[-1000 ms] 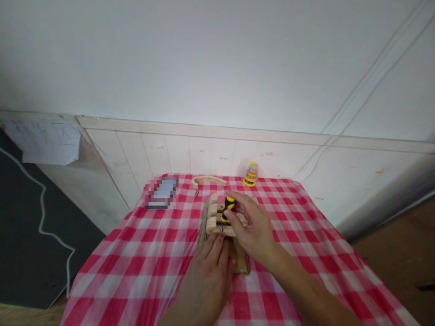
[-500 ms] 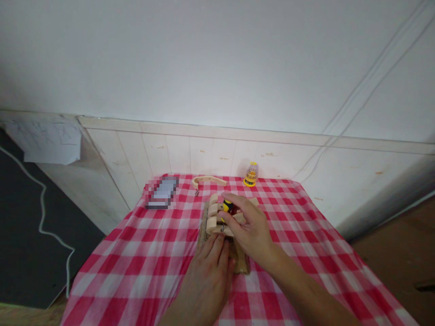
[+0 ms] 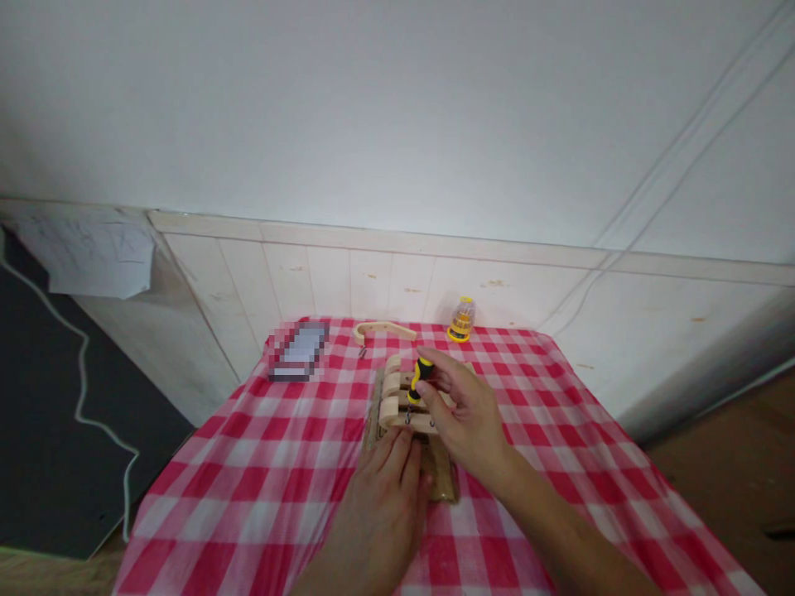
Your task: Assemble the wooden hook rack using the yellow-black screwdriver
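My right hand [image 3: 467, 407] is closed around a small black-and-yellow screwdriver [image 3: 420, 377], holding it tilted with its tip down at a screw [image 3: 408, 418]. That screw stands in the nearest of several curved pale wooden hooks [image 3: 390, 409], which lie side by side on a brown board [image 3: 444, 480]. My left hand [image 3: 385, 488] rests with its fingers stretched out over the board, its fingertips against the near side of the closest hook. The board's left part is mostly hidden under that hand.
Behind the board lie another wooden hook [image 3: 388, 330] and a loose screw [image 3: 363, 352]. A yellow-based bit container [image 3: 461, 321] stands by the wall. A blurred phone-like object [image 3: 300, 352] is at the back left. A red-and-white checked cloth [image 3: 248, 480] covers the table.
The screwdriver has swung more upright, and its tip has come down to the screw in the nearest hook. My right hand has shifted slightly with it; my left hand stays put.
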